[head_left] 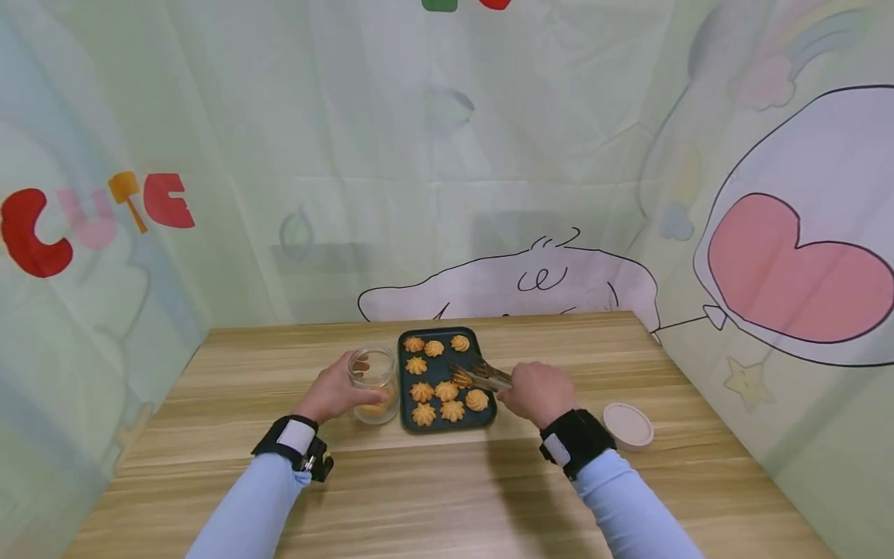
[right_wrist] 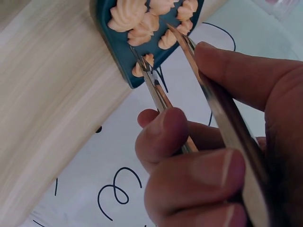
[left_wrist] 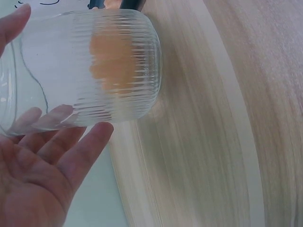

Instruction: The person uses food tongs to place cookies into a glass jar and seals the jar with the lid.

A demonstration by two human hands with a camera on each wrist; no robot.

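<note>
My left hand [head_left: 334, 393] holds a clear glass jar [head_left: 373, 379], thumb on one side and fingers on the other. In the left wrist view the jar is ribbed near its base, with golden cookies [left_wrist: 113, 61] blurred behind the glass. Right beside it lies a dark baking tray [head_left: 441, 368] bearing several swirled piped cookies [head_left: 423, 391]. My right hand [head_left: 541, 394] grips metal tongs [head_left: 493, 377] whose tips reach over the tray's right side. The right wrist view shows the tong arms [right_wrist: 215, 104] spread apart, tips near cookies; no cookie is clearly between them.
A round pale lid [head_left: 628, 425] lies on the wooden table [head_left: 391, 497], right of my right wrist. Printed fabric [head_left: 335, 155] hangs behind the table's back edge and along both sides.
</note>
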